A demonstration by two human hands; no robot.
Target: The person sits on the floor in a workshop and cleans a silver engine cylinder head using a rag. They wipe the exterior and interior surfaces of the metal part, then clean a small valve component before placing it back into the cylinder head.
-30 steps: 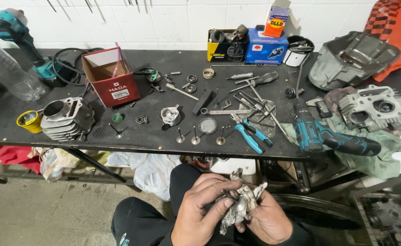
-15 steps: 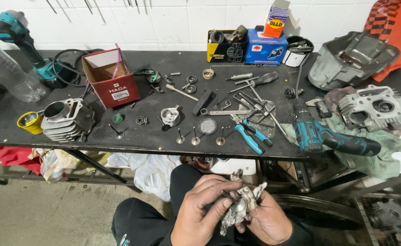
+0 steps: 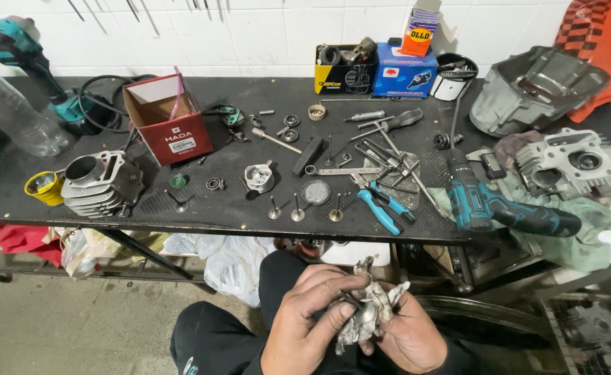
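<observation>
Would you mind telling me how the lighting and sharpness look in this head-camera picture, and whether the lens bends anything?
Head view: even, soft light with faint shadows; the bench edge bows from wide-angle distortion; the valves on it look sharp; the left hand and right hand, both around a crumpled rag, are slightly soft.

The crumpled rag [image 3: 371,305] is grimy grey cloth, and the small part [image 3: 365,314] wrapped in it shows shiny bare metal. The workbench [image 3: 201,201] top is matt black with a rough, dotted texture. The finned cylinder [image 3: 100,182] is dull cast metal; the pliers [image 3: 382,205] have smooth blue plastic grips.
</observation>
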